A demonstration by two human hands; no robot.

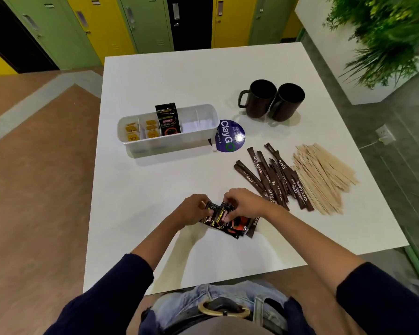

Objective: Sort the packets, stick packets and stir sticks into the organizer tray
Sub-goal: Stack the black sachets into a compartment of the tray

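Observation:
My left hand (194,210) and my right hand (242,201) both grip a small stack of black coffee packets (230,223) just above the white table, near its front. The white organizer tray (169,141) stands farther back at the left; yellow tea packets (140,131) fill its left compartments, black coffee packets (168,119) stand upright in the middle one, and the right compartments look bare. To the right of my hands lie several brown stick packets (273,177) in a loose pile. A heap of wooden stir sticks (322,175) lies beside them, farther right.
Two black mugs (271,100) stand at the back right of the table (179,76). A round blue sticker (230,136) lies flat just right of the tray. Lockers line the far wall and a planter with greenery stands at the right.

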